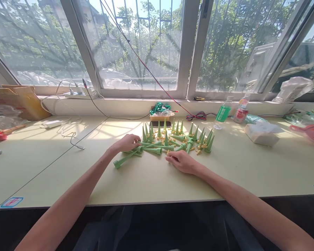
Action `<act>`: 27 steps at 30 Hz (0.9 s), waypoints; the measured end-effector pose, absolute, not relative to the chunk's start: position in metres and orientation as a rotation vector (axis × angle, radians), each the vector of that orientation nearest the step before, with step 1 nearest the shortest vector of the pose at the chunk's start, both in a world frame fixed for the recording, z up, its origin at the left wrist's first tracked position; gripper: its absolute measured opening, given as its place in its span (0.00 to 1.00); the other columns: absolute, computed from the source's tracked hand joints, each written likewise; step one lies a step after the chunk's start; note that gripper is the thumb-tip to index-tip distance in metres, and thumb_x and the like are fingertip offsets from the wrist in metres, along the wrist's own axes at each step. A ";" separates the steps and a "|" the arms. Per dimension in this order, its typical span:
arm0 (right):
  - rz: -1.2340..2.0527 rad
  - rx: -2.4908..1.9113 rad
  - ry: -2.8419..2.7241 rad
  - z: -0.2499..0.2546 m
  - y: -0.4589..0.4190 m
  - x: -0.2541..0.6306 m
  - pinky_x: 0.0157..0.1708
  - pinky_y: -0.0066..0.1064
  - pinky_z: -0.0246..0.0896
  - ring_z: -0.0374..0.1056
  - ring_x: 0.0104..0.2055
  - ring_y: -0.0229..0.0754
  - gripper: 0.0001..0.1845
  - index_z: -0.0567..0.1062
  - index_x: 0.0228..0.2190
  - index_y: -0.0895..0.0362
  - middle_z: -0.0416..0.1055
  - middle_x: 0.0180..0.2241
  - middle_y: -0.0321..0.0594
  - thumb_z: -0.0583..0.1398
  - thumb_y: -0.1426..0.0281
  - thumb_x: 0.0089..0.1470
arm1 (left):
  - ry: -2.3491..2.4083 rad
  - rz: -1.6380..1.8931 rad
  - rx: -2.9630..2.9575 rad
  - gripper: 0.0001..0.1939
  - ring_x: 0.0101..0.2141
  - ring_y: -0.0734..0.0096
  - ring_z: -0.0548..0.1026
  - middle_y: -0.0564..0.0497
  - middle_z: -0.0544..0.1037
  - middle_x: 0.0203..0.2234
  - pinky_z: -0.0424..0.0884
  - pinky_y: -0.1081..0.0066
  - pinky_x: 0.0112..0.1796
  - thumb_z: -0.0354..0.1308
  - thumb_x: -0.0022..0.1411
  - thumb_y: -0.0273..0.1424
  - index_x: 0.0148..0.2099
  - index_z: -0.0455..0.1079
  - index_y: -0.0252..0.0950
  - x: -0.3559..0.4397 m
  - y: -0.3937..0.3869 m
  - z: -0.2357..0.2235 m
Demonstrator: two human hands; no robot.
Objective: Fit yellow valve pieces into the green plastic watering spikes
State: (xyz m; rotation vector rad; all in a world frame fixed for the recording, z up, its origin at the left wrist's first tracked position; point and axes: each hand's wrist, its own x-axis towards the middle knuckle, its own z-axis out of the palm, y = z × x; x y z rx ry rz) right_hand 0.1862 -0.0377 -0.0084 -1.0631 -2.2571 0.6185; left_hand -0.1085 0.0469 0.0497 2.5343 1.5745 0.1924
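Observation:
My left hand (128, 143) is at the left end of a pile of green plastic spikes, its fingers closed on the end of a lying green spike (146, 144). At the pile's front edge my right hand (183, 162) rests on the table, finger and thumb pinched at a small yellow peg (168, 152). One loose green spike (124, 159) lies in front of my left hand. Behind both hands several spikes stand upright, such as one green cone (164, 125). More small yellow pegs (198, 152) are scattered among them.
Behind the pile are a dark phone (160, 124) and a small box of green cord (161, 111). To the right stand a green-labelled bottle (223, 113), a can (240, 115) and a tissue pack (263, 133). A white charging cable (73, 139) lies left.

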 end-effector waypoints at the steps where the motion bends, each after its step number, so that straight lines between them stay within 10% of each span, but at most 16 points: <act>1: 0.622 -1.064 -2.256 -0.008 -0.038 0.186 0.27 0.26 0.47 0.54 0.24 0.34 0.15 0.66 0.25 0.56 0.60 0.20 0.31 0.53 0.65 0.63 | 1.585 0.220 2.550 0.15 0.33 0.61 0.76 0.44 0.80 0.34 0.68 0.68 0.32 0.55 0.59 0.37 0.41 0.78 0.35 -0.109 0.046 0.050; 19: 0.568 -0.979 -2.236 -0.016 -0.034 0.187 0.27 0.26 0.48 0.53 0.23 0.34 0.17 0.67 0.25 0.57 0.60 0.20 0.31 0.52 0.63 0.64 | 0.898 0.798 1.887 0.20 0.31 0.70 0.73 0.47 0.75 0.31 0.71 0.72 0.31 0.58 0.62 0.47 0.39 0.72 0.33 -0.060 0.000 0.064; 27: 0.593 -0.965 -1.855 -0.009 -0.038 0.185 0.26 0.28 0.55 0.61 0.22 0.36 0.17 0.69 0.43 0.58 0.65 0.22 0.33 0.50 0.58 0.66 | 0.717 0.673 1.587 0.21 0.27 0.74 0.70 0.45 0.75 0.32 0.67 0.72 0.28 0.55 0.65 0.48 0.40 0.70 0.32 -0.035 -0.016 0.018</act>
